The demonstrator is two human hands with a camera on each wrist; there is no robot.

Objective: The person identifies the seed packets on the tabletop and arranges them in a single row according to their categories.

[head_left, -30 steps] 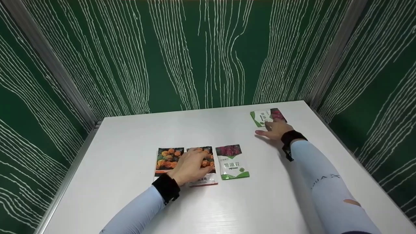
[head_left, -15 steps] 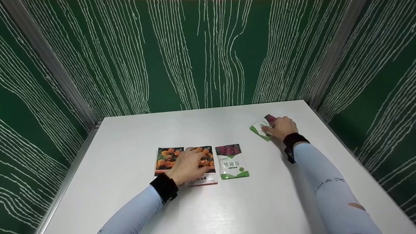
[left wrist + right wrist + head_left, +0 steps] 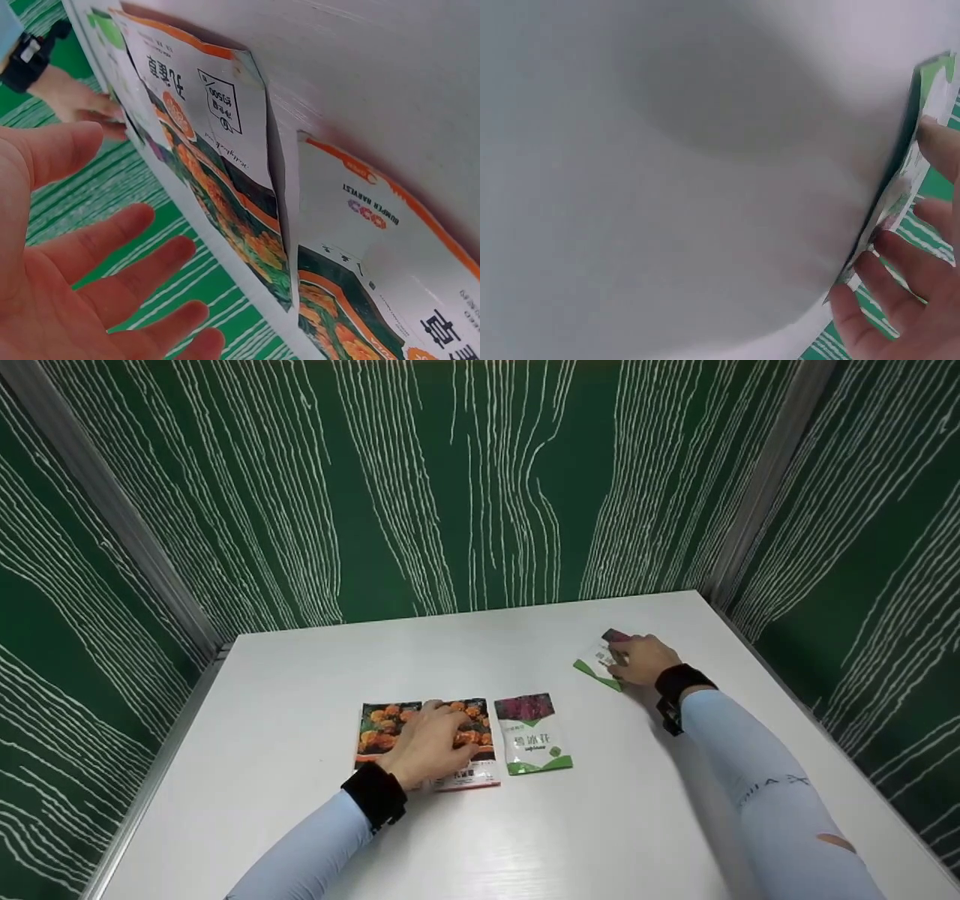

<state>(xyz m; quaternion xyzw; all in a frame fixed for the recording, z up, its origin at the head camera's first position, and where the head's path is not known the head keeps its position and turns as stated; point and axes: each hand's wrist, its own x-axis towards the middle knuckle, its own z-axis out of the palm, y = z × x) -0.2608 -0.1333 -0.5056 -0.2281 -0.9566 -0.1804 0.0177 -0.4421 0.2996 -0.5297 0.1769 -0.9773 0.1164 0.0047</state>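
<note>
In the head view, two marigold seed packets lie side by side: the left packet (image 3: 382,729) and the right packet (image 3: 476,774). My left hand (image 3: 429,744) is over them; the left wrist view has its fingers spread and apart from both packets. Just right of the pair lies a white-and-green seed packet (image 3: 531,739) with magenta flowers. Farther back on the right, my right hand (image 3: 646,660) grips a similar white-and-green seed packet (image 3: 598,658), turned at a slant. In the right wrist view, thumb and fingertips (image 3: 900,259) bear on this packet (image 3: 896,191), whose far part they cover.
A white table (image 3: 300,810) carries all the packets. Green walls (image 3: 480,487) with pale wavy lines stand behind it and at both sides, joined by grey corner posts.
The right hand has taken hold of the back packet, turned it to a slant and drawn it slightly nearer. The left hand and the three front packets hold their places.
</note>
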